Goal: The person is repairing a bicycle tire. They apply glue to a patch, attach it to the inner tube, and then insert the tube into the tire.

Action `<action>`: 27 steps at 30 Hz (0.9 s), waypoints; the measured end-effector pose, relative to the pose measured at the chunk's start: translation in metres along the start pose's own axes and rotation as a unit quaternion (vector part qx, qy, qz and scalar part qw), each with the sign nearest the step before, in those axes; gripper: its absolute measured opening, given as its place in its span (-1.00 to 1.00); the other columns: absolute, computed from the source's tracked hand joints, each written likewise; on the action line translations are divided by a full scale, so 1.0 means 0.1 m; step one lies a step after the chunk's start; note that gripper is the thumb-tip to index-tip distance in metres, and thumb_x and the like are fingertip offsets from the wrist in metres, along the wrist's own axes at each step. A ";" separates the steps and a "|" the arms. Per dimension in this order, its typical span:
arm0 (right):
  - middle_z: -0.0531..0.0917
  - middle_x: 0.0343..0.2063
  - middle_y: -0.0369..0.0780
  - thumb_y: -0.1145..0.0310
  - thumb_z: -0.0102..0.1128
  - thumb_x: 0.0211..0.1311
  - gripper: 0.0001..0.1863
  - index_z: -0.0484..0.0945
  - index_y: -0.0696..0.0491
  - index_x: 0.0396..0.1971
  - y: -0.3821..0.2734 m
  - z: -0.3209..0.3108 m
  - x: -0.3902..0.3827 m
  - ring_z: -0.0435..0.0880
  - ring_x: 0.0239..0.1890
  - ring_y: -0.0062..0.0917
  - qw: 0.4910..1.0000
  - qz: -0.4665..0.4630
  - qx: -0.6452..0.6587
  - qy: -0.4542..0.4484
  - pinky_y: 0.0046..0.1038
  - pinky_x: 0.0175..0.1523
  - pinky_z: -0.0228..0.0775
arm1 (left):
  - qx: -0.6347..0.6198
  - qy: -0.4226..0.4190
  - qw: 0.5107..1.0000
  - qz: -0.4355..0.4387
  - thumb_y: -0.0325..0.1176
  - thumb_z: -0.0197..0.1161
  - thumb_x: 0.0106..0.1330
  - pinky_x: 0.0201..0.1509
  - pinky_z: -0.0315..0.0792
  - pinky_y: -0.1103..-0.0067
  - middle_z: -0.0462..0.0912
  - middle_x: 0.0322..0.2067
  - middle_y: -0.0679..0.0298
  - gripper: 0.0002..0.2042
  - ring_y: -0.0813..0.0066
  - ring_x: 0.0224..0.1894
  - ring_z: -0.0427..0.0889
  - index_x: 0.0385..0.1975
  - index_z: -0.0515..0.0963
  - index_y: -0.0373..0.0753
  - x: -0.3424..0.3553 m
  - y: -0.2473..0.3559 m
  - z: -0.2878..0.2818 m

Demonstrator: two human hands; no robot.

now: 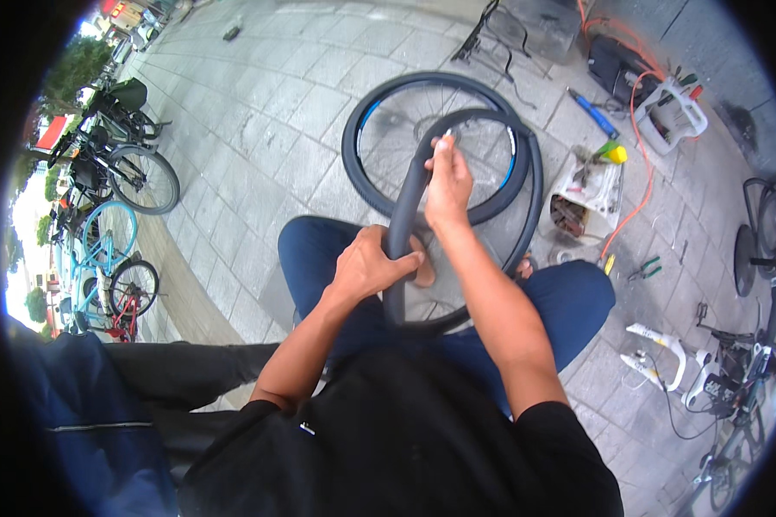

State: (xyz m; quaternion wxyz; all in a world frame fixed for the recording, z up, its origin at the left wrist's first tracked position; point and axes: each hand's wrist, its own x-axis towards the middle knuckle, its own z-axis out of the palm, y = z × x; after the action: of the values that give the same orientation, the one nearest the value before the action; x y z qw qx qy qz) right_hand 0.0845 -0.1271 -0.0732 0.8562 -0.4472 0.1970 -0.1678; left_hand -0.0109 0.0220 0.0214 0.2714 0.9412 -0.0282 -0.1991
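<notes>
I am sitting low, knees apart, with a black inner tube (pixel 397 290) looped above my lap. My left hand (pixel 372 265) grips the tube's near left side, thumb across it. Higher up, my right hand (pixel 447 177) is closed at the tube, its fingertips at what looks like a small metal valve. Beyond and partly under the tube lies a bicycle wheel (pixel 356 122) with a black tyre and blue-marked rim, flat on the paving.
Several bicycles (pixel 138 177) stand left. Dark clothing (pixel 95 392) is beside me. At right are a blue pump (pixel 593 112), an orange hose (pixel 631 215), a grey jug (pixel 668 116), a cut container of tools (pixel 586 198), pliers (pixel 645 267) and bicycle parts (pixel 677 353).
</notes>
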 end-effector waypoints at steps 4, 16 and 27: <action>0.73 -0.07 -0.32 0.04 0.26 0.62 -0.53 0.69 0.18 0.15 -0.09 0.09 -0.04 0.54 -0.26 -0.77 0.999 -0.015 0.017 -0.037 -0.64 -0.07 0.44 | 0.094 0.024 0.995 0.026 -0.15 0.48 0.18 0.00 0.66 0.27 0.74 -0.23 -0.09 -0.46 0.05 -0.12 0.81 -0.01 0.53 -0.47 0.26 0.12 0.03; 0.73 -0.32 -0.34 0.03 0.17 0.65 -0.54 0.66 0.13 0.17 -0.89 -0.31 -0.12 0.70 -0.20 -0.64 0.933 0.147 -0.211 -0.253 -0.47 -0.14 0.58 | -0.594 -0.335 0.731 0.033 -0.54 0.39 0.04 -0.05 0.46 0.66 0.52 -0.23 0.43 -0.06 0.64 -0.20 0.56 0.58 0.25 -0.37 0.18 -0.55 0.03; 0.67 -0.43 -0.18 0.22 0.17 0.65 -0.69 0.59 0.13 0.14 -1.92 -0.04 -1.01 0.69 -0.43 -0.50 0.667 -0.050 -0.580 -0.466 -0.40 -0.26 0.52 | -0.646 -0.279 0.703 0.106 -0.53 0.39 0.12 -0.11 0.36 0.66 0.47 -0.26 0.44 -0.15 0.66 -0.25 0.46 0.54 0.29 -0.25 -0.13 -0.55 0.03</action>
State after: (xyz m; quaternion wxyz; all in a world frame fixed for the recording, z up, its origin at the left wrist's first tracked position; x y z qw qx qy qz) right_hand -0.0266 -0.1876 0.1030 0.3949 -0.8825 -0.1926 0.1680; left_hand -0.0269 0.0692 -0.0051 0.8116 0.4281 -0.0663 -0.3919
